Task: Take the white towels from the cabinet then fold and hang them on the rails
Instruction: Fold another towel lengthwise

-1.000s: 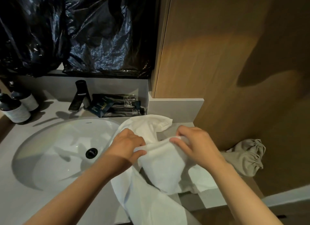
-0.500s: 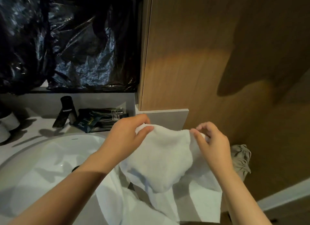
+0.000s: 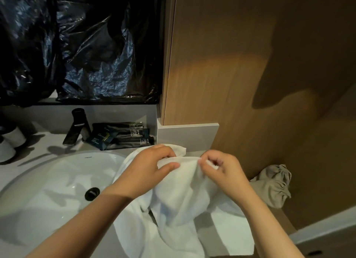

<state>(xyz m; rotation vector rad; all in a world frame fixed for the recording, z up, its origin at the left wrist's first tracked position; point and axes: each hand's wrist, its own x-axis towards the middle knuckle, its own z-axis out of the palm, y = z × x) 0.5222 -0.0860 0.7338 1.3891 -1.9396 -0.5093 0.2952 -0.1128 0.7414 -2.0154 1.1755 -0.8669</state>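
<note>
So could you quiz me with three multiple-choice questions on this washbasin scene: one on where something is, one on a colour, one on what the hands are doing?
1. Where do the dark sachets lie?
A. in the basin
B. on the counter beside the black tap
C. on the floor

2. What colour is the cloth bag at the right?
A. red
B. beige
C. blue

3. How is the white towel held?
A. the left hand and the right hand both pinch its top edge
B. by one hand only
C. it lies untouched

Answers:
1 B, they sit just right of the tap.
2 B, its fabric looks pale beige.
3 A, fingers of both hands curl round the towel's upper edge.
</note>
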